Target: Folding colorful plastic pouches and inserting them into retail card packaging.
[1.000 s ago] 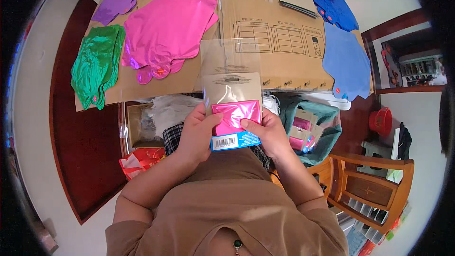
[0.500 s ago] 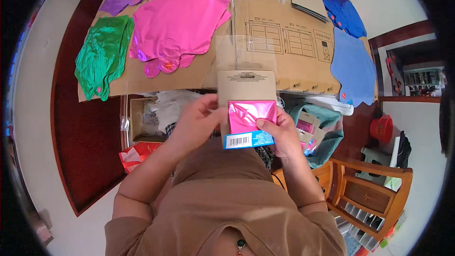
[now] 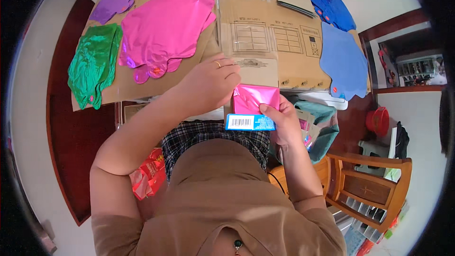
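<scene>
Left of the right hand (image 3: 285,122), which pinches it, the carded pink packet (image 3: 253,96) points lengthwise forward; left hand (image 3: 212,83) grip unclear.

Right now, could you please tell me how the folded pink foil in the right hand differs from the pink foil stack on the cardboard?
The folded pink foil is a compact rectangle, while the pink foil stack spreads wide, with rounded lobes at its near edge. The folded pink foil is gripped by the right hand; the pink foil stack lies on the cardboard. Both are shiny and pink.
</scene>
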`<move>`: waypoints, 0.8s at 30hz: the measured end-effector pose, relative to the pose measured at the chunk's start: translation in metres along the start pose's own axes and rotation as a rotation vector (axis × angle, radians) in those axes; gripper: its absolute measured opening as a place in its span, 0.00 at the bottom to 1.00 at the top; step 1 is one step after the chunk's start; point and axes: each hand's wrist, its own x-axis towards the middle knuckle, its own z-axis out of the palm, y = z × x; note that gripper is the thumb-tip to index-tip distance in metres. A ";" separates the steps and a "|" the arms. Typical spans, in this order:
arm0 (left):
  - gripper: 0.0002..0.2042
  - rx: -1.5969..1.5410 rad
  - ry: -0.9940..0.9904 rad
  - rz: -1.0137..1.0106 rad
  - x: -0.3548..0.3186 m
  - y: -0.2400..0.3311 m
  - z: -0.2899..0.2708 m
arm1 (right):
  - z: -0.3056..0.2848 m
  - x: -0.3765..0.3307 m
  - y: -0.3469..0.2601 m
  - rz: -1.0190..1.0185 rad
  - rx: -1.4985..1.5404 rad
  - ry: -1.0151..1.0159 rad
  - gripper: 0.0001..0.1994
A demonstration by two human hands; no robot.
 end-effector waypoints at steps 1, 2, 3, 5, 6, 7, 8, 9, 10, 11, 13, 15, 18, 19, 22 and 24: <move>0.11 0.049 -0.003 0.011 0.002 -0.001 0.003 | 0.000 0.001 -0.001 -0.010 -0.006 0.008 0.13; 0.10 0.071 -0.002 0.021 0.005 -0.002 0.005 | 0.001 0.003 -0.002 -0.020 -0.011 0.016 0.13; 0.09 0.095 -0.004 0.030 0.006 -0.003 0.006 | 0.001 0.004 -0.003 -0.031 -0.014 0.022 0.13; 0.08 0.084 0.027 0.012 0.007 -0.006 0.012 | 0.000 0.003 -0.003 -0.040 -0.040 0.023 0.14; 0.08 0.045 0.058 -0.017 0.007 -0.007 0.016 | 0.001 0.001 -0.004 -0.037 -0.035 0.019 0.14; 0.07 0.007 0.088 -0.046 0.006 -0.008 0.019 | 0.002 0.000 -0.005 -0.033 -0.030 0.016 0.14; 0.07 -0.030 0.108 -0.057 0.005 -0.008 0.019 | 0.001 0.001 -0.003 -0.040 -0.041 0.019 0.14; 0.07 -0.068 0.128 -0.068 0.006 -0.005 0.016 | -0.001 0.001 0.001 -0.047 -0.053 0.025 0.14; 0.07 -0.107 0.148 -0.079 0.005 -0.002 0.014 | -0.002 0.001 0.003 -0.053 -0.065 0.030 0.14; 0.07 -0.101 0.161 -0.077 0.004 -0.001 0.016 | -0.002 0.000 0.004 -0.051 -0.062 0.037 0.14; 0.06 -0.085 0.188 -0.072 0.002 0.002 0.017 | 0.000 0.003 0.003 -0.048 -0.057 0.045 0.13; 0.06 -0.063 0.187 -0.060 -0.001 0.004 0.015 | 0.005 0.005 0.003 -0.041 -0.045 0.072 0.13; 0.06 -0.038 0.141 -0.047 -0.003 0.003 0.008 | 0.009 0.009 0.005 -0.042 -0.051 0.085 0.12; 0.05 -0.031 0.119 -0.044 -0.002 0.003 0.005 | 0.009 0.011 0.005 -0.043 -0.058 0.085 0.12; 0.06 -0.002 0.033 -0.019 0.004 0.003 -0.006 | 0.010 0.013 0.006 -0.016 -0.036 0.046 0.11; 0.06 -0.001 -0.009 -0.038 0.008 0.008 -0.011 | 0.013 0.014 0.006 0.005 -0.023 0.054 0.10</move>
